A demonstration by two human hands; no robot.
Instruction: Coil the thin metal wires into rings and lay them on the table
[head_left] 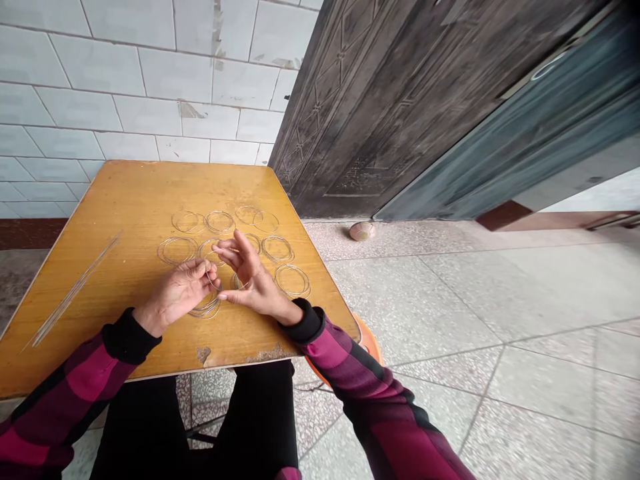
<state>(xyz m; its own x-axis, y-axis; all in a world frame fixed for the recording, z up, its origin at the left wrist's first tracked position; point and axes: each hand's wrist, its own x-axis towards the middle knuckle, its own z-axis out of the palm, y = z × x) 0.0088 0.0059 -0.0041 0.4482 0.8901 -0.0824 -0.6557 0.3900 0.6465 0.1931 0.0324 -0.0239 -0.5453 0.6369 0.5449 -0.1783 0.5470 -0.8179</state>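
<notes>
Yellow wooden table [120, 200], chipped at the near edge, white tile wall [125, 80] behind it. At far left on the table, a thin bundle of straight wires [73, 290] lies at a slant. Left hand [177, 293] sits low over the table, fingers curled, thumb and forefinger closed on a thin wire loop [213, 280]; the pinch is close to the wire, which looks like the steadier hold for fine work. Just below this hand, a small stack of wire rings [206, 308] rests on the wood. About ten more rings [176, 250] are spread in loose rows ahead of both hands, well apart from the straight wires. Right hand [250, 273] is raised and turned inward, fingers spread, thumb low, near the left hand but not touching it. Whether it holds wire, I cannot tell. Keeping the hands this near seems to suit thin wire. Further right: orange stool rim [369, 340], dark wooden door [380, 100], small pinkish ball [361, 231] on the speckled floor.
</notes>
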